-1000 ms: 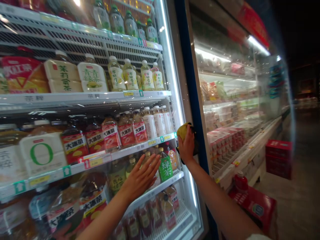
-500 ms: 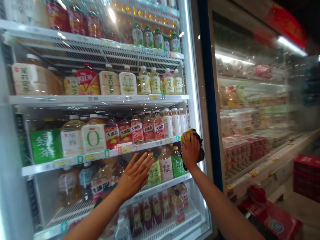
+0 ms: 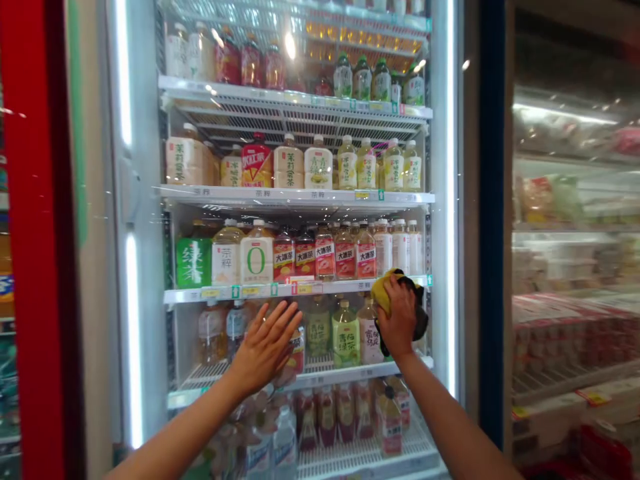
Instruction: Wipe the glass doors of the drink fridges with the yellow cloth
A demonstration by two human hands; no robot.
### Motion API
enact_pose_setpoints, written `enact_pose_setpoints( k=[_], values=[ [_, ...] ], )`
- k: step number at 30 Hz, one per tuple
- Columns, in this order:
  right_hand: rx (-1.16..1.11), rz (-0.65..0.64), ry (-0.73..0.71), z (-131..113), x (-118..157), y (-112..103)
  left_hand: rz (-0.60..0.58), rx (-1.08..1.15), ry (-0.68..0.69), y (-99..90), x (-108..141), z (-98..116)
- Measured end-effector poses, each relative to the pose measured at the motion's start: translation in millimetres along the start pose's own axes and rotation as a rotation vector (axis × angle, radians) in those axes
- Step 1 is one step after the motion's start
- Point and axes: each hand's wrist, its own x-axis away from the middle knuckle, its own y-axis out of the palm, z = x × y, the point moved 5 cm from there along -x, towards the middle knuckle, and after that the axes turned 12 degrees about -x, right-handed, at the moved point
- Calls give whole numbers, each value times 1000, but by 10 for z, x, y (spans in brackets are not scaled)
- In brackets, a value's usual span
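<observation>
My left hand lies flat with fingers spread against the glass door of a drinks fridge, in front of the third shelf. My right hand presses a crumpled yellow and black cloth onto the same glass, near the door's right edge. Behind the glass stand rows of tea bottles on white wire shelves.
A red panel borders the fridge on the left. A dark blue frame stands to the right, and beyond it an open chilled case with packaged goods. Lit strips run down both door sides.
The view has swung left, so the whole fridge door now shows. My right hand with the cloth has shifted left off the door's edge onto the glass. My left hand stays flat on the glass.
</observation>
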Motion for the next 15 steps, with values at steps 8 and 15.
enact_pose_setpoints(
  k=[8, 15],
  values=[
    [58, -443, -423, -135, 526, -188, -67, -21, -62, -40, 295, -182],
    [127, -151, -121, -647, 9, 323, -108, -53, -169, -73, 668, -450]
  ],
)
